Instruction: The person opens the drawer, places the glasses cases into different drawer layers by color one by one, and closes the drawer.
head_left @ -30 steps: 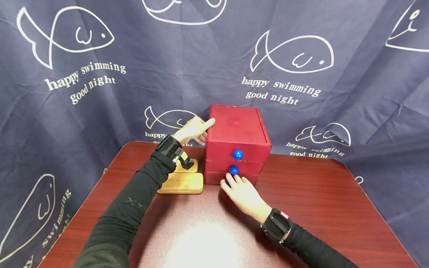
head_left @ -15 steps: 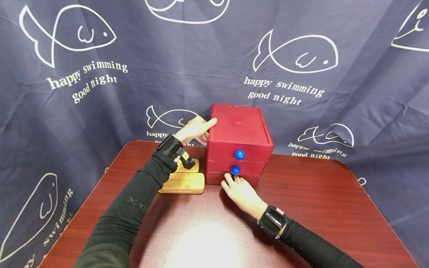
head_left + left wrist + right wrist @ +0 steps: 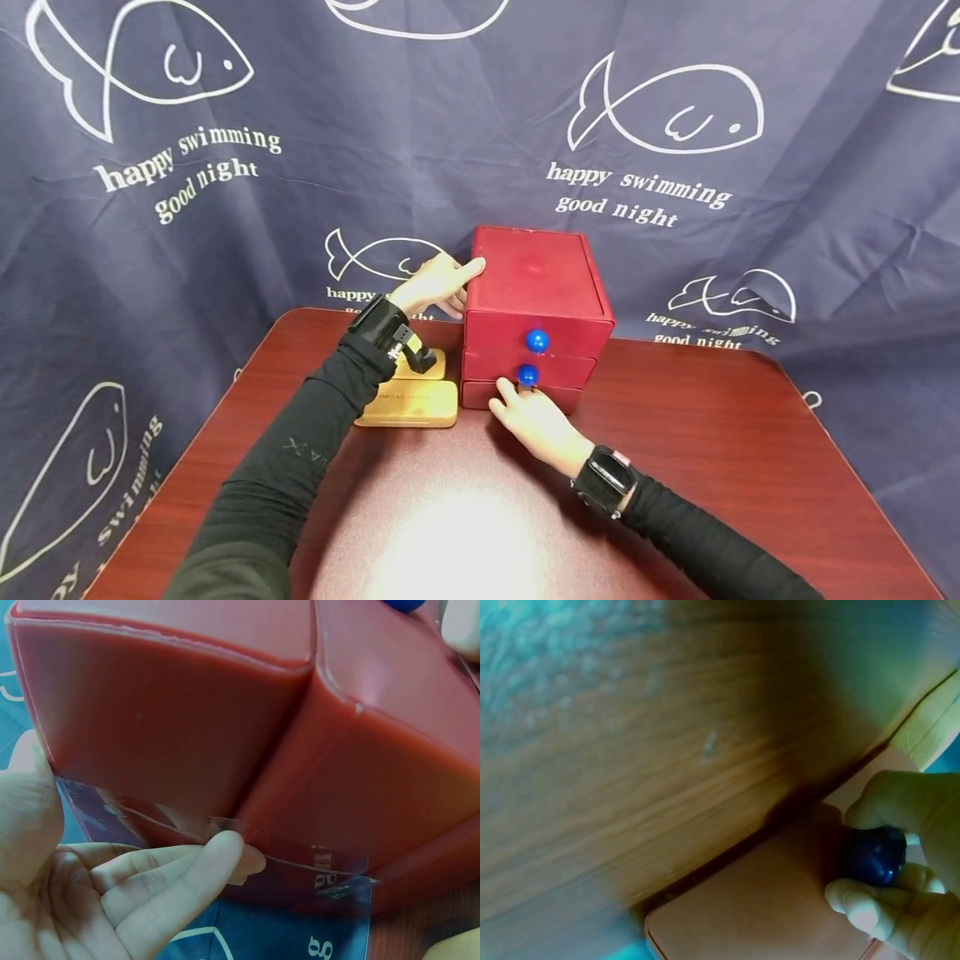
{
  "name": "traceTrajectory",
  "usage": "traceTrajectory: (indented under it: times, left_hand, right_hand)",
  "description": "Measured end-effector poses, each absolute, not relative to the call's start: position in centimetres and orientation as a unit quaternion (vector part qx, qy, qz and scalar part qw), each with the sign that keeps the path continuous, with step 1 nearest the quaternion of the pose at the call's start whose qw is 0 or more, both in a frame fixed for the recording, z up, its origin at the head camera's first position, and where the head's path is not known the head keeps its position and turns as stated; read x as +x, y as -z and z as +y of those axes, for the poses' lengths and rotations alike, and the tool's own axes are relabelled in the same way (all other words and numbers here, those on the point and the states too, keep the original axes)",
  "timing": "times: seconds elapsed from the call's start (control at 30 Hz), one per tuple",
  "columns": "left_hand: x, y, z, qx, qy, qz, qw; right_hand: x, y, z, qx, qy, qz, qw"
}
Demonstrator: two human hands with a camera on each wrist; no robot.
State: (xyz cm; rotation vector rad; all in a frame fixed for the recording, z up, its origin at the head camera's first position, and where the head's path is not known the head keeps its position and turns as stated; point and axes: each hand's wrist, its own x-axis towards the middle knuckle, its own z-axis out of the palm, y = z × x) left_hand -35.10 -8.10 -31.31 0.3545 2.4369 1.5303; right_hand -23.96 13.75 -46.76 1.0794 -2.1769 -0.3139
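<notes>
A red chest of drawers [image 3: 536, 275] stands at the back of the table, with round blue knobs on its front. The top knob [image 3: 537, 341] and the middle knob [image 3: 528, 375] show in the head view. My right hand [image 3: 542, 425] is at the lowest drawer and hides its knob there. In the right wrist view, thumb and fingers pinch that lowest dark blue knob [image 3: 874, 856]. My left hand [image 3: 437, 283] rests against the chest's left side, thumb over the top edge. The left wrist view shows its fingers [image 3: 169, 900] nearly straight, touching the side by clear tape [image 3: 330, 874].
Two yellow cases, a front one [image 3: 408, 403] and a rear one [image 3: 431, 364], lie left of the chest, under my left forearm. A blue fish-print curtain [image 3: 480, 125] hangs behind the reddish wooden table [image 3: 712, 442]. Glare whitens the table's near middle.
My right fingers have shifted slightly left and drawn in at the lowest knob. My left hand stays on the chest's side. The head view has shifted slightly.
</notes>
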Motion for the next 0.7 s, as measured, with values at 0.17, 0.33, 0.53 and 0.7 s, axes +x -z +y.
traceTrajectory:
  times: [0.17,0.33,0.53,0.7]
  left_hand:
    - [-35.2,31.3,-8.1,0.123,-0.524,0.834,0.123]
    - [-35.2,31.4,-8.2,0.124,-0.523,0.834,0.126]
    - [-35.3,31.4,-8.2,0.122,-0.522,0.834,0.127]
    - [-35.2,31.5,-8.2,0.123,-0.523,0.834,0.127]
  right_hand:
    - [-23.9,46.3,13.7,0.418,0.11,-0.84,0.328]
    - [-23.4,46.0,13.6,0.42,0.101,-0.845,0.315]
    - [-22.2,45.8,13.5,0.424,0.104,-0.846,0.307]
    - [-21.0,45.6,13.5,0.431,0.108,-0.843,0.302]
